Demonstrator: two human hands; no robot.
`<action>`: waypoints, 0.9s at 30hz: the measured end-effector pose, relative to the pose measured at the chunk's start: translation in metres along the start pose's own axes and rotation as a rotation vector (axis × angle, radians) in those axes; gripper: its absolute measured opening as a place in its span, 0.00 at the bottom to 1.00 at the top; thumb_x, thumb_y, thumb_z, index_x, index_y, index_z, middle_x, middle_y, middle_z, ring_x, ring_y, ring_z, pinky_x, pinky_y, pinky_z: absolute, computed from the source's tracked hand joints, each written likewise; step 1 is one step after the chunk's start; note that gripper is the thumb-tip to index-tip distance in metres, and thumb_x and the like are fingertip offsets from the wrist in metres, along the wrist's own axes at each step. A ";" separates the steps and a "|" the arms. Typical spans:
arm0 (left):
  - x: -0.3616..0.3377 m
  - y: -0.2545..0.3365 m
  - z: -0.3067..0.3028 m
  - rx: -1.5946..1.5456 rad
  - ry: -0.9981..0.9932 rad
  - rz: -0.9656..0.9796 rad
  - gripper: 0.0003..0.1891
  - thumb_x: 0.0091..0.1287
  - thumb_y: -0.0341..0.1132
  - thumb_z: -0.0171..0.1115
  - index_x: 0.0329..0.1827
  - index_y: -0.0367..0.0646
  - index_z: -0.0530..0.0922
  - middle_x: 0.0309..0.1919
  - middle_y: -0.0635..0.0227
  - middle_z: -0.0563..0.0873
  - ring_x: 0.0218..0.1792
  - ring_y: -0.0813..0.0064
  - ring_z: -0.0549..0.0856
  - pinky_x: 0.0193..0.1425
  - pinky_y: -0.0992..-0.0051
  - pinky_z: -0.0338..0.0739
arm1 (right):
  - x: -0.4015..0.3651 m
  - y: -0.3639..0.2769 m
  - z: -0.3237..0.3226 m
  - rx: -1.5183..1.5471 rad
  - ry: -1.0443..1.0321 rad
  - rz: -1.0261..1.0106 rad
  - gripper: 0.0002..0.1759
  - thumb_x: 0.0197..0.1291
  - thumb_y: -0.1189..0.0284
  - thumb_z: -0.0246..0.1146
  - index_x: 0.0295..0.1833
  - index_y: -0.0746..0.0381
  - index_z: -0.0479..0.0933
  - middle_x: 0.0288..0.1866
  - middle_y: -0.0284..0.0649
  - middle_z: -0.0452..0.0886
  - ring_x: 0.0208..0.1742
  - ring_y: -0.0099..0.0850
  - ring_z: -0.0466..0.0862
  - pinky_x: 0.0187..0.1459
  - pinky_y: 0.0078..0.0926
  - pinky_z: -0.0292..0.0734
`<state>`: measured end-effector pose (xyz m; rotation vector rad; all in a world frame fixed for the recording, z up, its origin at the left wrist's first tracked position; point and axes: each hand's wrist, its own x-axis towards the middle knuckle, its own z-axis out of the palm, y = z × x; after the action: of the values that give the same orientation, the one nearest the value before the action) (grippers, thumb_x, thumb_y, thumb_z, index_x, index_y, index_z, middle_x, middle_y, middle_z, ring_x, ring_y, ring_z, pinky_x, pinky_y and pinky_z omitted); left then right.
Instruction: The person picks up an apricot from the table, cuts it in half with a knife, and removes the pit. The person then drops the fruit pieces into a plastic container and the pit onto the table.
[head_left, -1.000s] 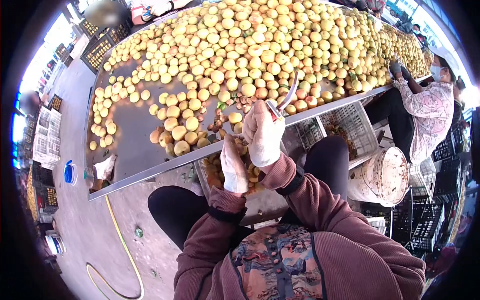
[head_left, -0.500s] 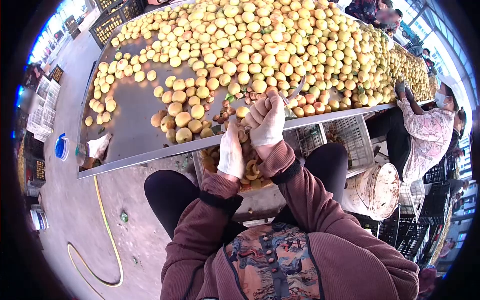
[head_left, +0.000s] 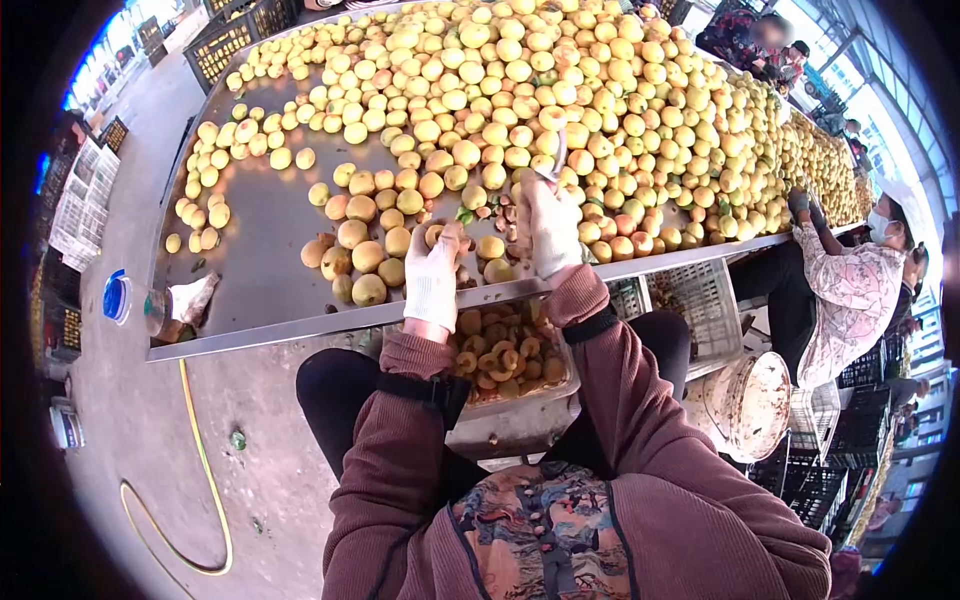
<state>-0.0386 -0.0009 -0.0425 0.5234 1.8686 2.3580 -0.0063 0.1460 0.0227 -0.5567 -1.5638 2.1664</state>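
Observation:
My left hand, in a white glove, is closed around an apricot at the near edge of the metal table. My right hand, gloved too, grips a knife with a curved blade, its handle hidden in the fist. Pits and reddish scraps lie between the two hands. Loose apricots are just left of my left hand. Below the table edge, between my knees, stands a crate of cut apricots.
A large heap of apricots covers the table's far and right side. A grey crate and a stained white bucket stand at right, near a masked co-worker. A yellow hose lies on the floor at left.
My hands were together over the table edge and have separated. The left has moved left onto an apricot; the right has shifted slightly right with the knife. The crate of cut fruit is more exposed.

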 end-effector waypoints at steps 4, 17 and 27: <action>0.007 0.017 0.006 -0.266 0.130 -0.342 0.09 0.70 0.33 0.61 0.50 0.43 0.75 0.31 0.71 0.82 0.23 0.87 0.77 0.23 0.85 0.73 | 0.016 0.031 -0.024 -1.166 -0.146 -0.249 0.25 0.61 0.50 0.61 0.37 0.65 0.78 0.31 0.47 0.85 0.34 0.45 0.85 0.37 0.36 0.79; -0.050 0.014 -0.011 -0.033 -0.320 -0.200 0.23 0.75 0.48 0.54 0.59 0.36 0.75 0.45 0.68 0.83 0.47 0.78 0.80 0.55 0.81 0.73 | -0.004 0.004 -0.024 -0.580 -0.318 0.112 0.19 0.59 0.58 0.67 0.43 0.63 0.78 0.28 0.32 0.78 0.31 0.23 0.79 0.37 0.21 0.76; -0.056 0.062 -0.005 -0.270 -0.273 -0.422 0.23 0.77 0.50 0.48 0.55 0.36 0.75 0.39 0.69 0.82 0.35 0.79 0.81 0.40 0.79 0.77 | -0.070 0.006 -0.020 -0.093 -0.536 0.050 0.13 0.72 0.63 0.57 0.53 0.62 0.71 0.35 0.27 0.73 0.32 0.14 0.70 0.31 0.15 0.67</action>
<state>0.0210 -0.0369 0.0045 0.3574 1.3584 2.0870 0.0631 0.1223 0.0167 -0.0304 -1.9386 2.4195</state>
